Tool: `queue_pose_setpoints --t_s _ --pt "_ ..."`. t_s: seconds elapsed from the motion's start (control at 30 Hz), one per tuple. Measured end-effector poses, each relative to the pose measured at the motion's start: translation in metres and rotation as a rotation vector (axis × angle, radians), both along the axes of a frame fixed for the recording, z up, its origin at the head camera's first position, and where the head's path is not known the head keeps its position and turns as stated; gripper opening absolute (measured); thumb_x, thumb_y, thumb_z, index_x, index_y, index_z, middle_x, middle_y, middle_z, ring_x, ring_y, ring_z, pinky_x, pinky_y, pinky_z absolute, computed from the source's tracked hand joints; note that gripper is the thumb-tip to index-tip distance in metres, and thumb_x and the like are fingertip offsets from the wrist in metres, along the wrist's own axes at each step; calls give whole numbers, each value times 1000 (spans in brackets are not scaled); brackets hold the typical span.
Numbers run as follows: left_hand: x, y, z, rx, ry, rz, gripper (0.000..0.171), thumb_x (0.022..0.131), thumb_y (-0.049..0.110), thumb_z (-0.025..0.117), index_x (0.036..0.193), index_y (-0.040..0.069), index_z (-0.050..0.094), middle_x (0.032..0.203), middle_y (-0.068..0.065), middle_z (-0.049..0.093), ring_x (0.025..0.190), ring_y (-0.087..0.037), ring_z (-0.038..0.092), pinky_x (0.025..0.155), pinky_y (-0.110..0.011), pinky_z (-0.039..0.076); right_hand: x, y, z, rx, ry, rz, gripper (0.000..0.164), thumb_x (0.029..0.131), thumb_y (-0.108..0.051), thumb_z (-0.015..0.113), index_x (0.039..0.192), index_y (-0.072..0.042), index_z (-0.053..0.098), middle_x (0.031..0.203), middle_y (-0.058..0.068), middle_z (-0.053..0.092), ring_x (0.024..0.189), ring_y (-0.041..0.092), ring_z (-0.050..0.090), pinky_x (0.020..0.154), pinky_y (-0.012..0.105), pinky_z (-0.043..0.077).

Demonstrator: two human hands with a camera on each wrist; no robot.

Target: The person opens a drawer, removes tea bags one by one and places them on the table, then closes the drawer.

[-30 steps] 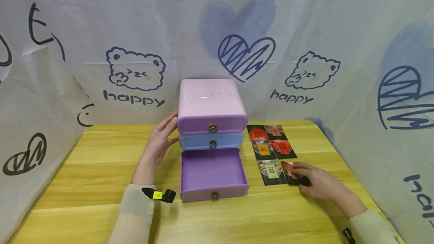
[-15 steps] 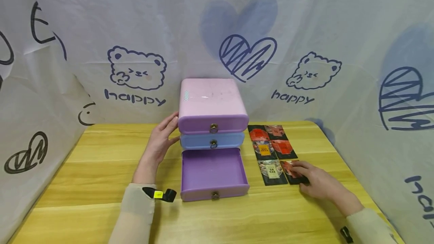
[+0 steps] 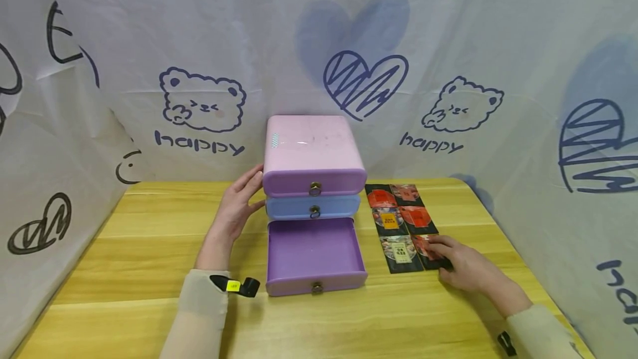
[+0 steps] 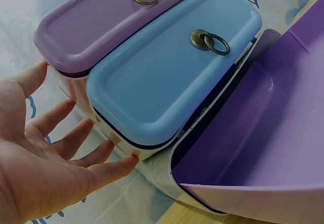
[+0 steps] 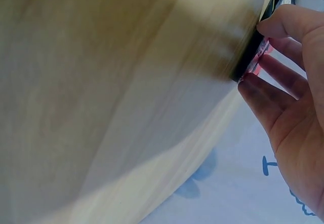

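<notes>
My left hand (image 3: pixel 235 209) rests its fingertips against the left side of a pink drawer unit (image 3: pixel 311 143); in the left wrist view its fingers are spread along the casing, beside the blue drawer (image 4: pixel 172 67). The bottom purple drawer (image 3: pixel 314 251) is pulled out, with nothing visible inside. My right hand (image 3: pixel 466 267) holds a black-and-red food packet (image 3: pixel 425 249) at its right side, thumb by the near edge and fingers over the top. The packet lies on the table, largely covered by the fingers. In the right wrist view, thumb and fingertips meet its dark edge (image 5: pixel 249 57).
Several other flat packets (image 3: pixel 401 252) lie in two columns right of the drawer unit. The upper purple drawer (image 3: pixel 314 183) and the blue one are closed. A printed cloth (image 3: pixel 279 32) hangs behind and beside the wooden table (image 3: pixel 124 270).
My right hand has slid the packet slightly left and away from me, up against its neighbours. The left hand stays at the drawer unit. The head view has shifted a little.
</notes>
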State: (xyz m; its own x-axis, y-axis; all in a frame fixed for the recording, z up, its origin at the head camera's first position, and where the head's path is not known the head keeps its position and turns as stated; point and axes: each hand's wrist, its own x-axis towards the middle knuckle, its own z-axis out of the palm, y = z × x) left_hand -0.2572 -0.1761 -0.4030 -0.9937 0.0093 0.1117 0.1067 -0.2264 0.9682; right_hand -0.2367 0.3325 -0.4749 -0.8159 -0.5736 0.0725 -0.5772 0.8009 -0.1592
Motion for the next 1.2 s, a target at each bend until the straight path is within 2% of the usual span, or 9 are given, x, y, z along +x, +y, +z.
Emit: queue_pose_setpoints --t_s 0.3,0.4,0.5,0.63,0.73,0.87,1.0,1.2 --pt "0 0 1 11 2 -2 50 86 42 59 131 21 49 136 -5 42 118 -17 40 96 -56 35 4 -5 6 -20 32 0 57 75 -16 66 129 -14 49 133 9 42 101 20 51 76 41 50" --pt "0 -1 0 15 3 -3 50 86 41 59 131 21 50 136 -6 43 118 -18 40 96 -56 35 7 -12 12 -29 90 -9 54 76 -20 67 128 -13 50 132 10 44 102 22 52 76 43 51" --pt "0 -1 0 11 4 -2 50 86 42 59 131 21 50 136 -6 43 118 -18 40 96 -56 35 9 -23 18 -44 178 -6 50 78 -23 66 126 -12 52 130 9 46 96 19 55 72 40 52" --pt "1 -1 0 8 5 -3 51 85 43 59 130 21 50 136 -6 43 118 -18 40 96 -56 36 12 -39 26 -85 303 28 46 80 -23 65 123 -12 54 127 7 49 87 13 55 66 35 52" --pt "1 0 1 12 7 -4 50 86 42 60 130 21 50 136 -6 43 118 -18 40 96 -56 36 13 -52 30 -126 377 68 45 81 -25 63 122 -11 54 127 6 50 94 16 54 69 38 53" --pt "1 -1 1 17 8 -3 50 86 41 59 130 20 50 136 -5 42 118 -18 40 96 -56 35 15 -70 32 -180 438 125 42 85 -29 56 123 -11 54 129 5 49 103 18 51 70 39 53" --pt "0 0 0 12 3 -3 50 86 42 59 131 21 50 137 -5 42 118 -18 40 96 -56 36 19 -87 32 -228 473 159 42 88 -33 50 124 -11 54 130 6 49 109 18 49 64 36 54" --pt "0 0 0 4 3 1 51 86 43 59 131 21 50 137 -5 42 118 -18 40 95 -56 36 24 -115 32 -337 576 259 36 86 -26 55 118 -11 59 124 8 54 108 17 50 59 32 53"
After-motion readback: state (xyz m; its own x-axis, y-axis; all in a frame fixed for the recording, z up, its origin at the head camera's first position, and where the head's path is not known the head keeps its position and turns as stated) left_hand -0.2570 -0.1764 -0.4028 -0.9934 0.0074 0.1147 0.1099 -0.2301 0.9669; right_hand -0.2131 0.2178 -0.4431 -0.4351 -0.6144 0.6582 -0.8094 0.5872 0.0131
